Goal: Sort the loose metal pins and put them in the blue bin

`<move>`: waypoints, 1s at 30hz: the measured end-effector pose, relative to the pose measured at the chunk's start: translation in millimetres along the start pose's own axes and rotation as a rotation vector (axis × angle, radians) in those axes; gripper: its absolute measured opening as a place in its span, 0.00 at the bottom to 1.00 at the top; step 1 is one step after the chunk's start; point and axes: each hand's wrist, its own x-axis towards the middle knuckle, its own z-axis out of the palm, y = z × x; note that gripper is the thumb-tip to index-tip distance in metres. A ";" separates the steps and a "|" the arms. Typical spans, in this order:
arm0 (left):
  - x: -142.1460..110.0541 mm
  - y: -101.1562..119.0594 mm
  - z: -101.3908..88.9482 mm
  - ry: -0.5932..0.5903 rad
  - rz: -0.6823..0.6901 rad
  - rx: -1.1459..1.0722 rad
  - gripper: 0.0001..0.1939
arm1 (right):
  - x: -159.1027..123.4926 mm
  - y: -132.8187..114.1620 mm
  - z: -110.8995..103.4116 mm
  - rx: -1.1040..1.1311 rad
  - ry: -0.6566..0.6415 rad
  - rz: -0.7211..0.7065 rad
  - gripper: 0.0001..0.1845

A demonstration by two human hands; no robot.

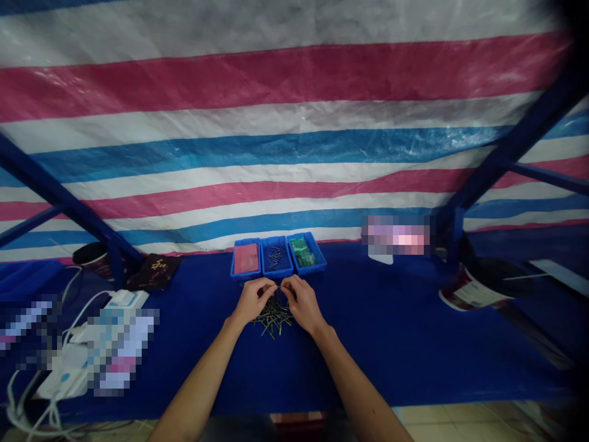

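Observation:
My left hand [254,299] and my right hand [302,301] meet above the table, fingertips pinched close together. Between them is a thin, pin-like piece [278,287], too small to make out well; both hands seem to grip it. Under and just in front of the hands lies a loose pile of thin, brass-and-dark pin-like pieces [273,320]. Right behind the hands stand three small blue trays. The left tray [245,275] holds something flat and pink, the middle tray [278,273] several thin pieces, and the right tray [311,269] green items I cannot make out.
The table has a dark blue cover [381,344]. A white power strip [73,368] with cables lies at the left, near a dark brown packet [155,272]. A round tub [473,291] stands at the right. Blue frame bars and a striped sheet [294,147] close off the back.

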 end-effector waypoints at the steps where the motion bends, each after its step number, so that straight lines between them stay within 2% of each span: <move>1: 0.0 -0.1 0.1 -0.002 0.001 0.000 0.16 | 0.0 0.1 0.1 0.003 -0.001 0.003 0.07; 12: 0.4 -0.8 0.3 -0.004 -0.005 -0.003 0.13 | -0.6 1.0 0.2 0.012 -0.006 0.011 0.07; 22: 0.1 -2.1 0.3 -0.009 -0.002 0.005 0.14 | -1.0 3.3 1.5 -0.031 -0.006 0.021 0.09; 30: -0.1 -3.3 1.2 -0.016 -0.006 0.002 0.14 | -0.6 5.3 4.1 -0.137 -0.016 0.036 0.16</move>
